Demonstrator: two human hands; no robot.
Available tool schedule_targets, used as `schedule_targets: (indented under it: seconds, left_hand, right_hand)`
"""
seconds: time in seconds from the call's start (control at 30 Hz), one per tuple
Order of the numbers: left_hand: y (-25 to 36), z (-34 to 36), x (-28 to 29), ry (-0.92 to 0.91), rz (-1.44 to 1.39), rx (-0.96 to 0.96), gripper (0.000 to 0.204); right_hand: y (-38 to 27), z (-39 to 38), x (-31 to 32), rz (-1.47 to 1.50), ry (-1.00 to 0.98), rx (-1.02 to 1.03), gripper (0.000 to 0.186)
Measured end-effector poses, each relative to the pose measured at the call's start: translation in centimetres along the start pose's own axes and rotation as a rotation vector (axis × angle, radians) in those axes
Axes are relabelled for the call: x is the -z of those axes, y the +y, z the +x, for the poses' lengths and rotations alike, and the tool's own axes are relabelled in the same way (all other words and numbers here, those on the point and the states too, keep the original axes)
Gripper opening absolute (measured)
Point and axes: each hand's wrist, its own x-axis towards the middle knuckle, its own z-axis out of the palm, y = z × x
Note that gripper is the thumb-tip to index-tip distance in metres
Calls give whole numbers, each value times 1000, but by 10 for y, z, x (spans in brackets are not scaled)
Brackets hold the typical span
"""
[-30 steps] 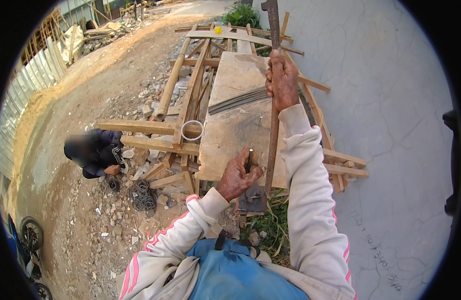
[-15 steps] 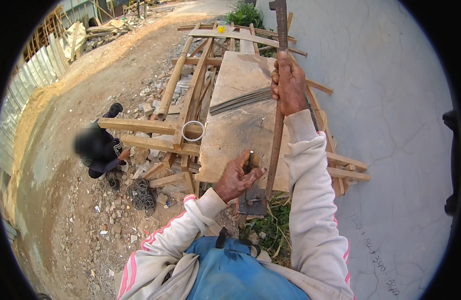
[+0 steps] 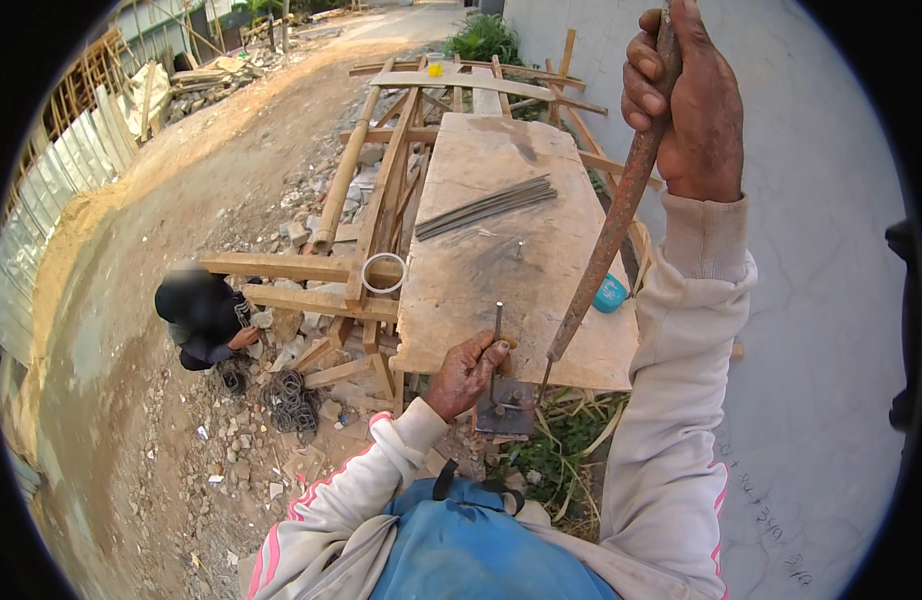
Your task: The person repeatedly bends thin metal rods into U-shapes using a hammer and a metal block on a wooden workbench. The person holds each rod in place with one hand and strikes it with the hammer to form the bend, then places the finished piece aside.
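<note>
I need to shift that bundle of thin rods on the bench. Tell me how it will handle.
The thin metal rods lie loose and unbound on the plank benchtop, so they would probably fan apart or roll if pushed. Long and slender, they likely flex when lifted by one end.

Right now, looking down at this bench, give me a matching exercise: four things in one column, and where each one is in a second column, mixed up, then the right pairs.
Things:
1. rusty bar
2. bundle of thin rods
3. white ring
4. coil of wire

Places:
A. lying flat on the wooden board
B. on the rubble near the crouching person
C. gripped at its top by the right hand
D. on the timber frame left of the board

Pairs: 1-C, 2-A, 3-D, 4-B
</note>
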Motion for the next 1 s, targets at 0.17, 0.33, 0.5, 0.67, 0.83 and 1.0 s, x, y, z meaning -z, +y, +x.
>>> schedule_targets:
  seconds: [0.17, 0.33, 0.5, 0.67, 0.83, 1.0]
  left_hand:
    - [-23, -24, -5, -27, 144, 95, 25]
    - [-32, -31, -7, -24, 69, 113, 23]
    - [-19, -24, -12, -124, 274, -115, 21]
    - [6, -27, -17, -219, 574, -291, 24]
    - [13, -29, -21, -199, 637, -348, 18]
    - [24, -12, -21, -277, 633, -362, 26]
  right_hand:
    - [-63, -2, 8, -181, -436, 164, 37]
    - [-130, -47, 22, -569, 6, 484, 33]
    - [-129, -106, 41, -709, 123, 413, 40]
    - [-97, -169, 63, -942, 210, 242, 26]
    - [-76, -211, 75, -1019, 103, -204, 26]
    - [-42, -230, 69, -1296, -177, -257, 33]
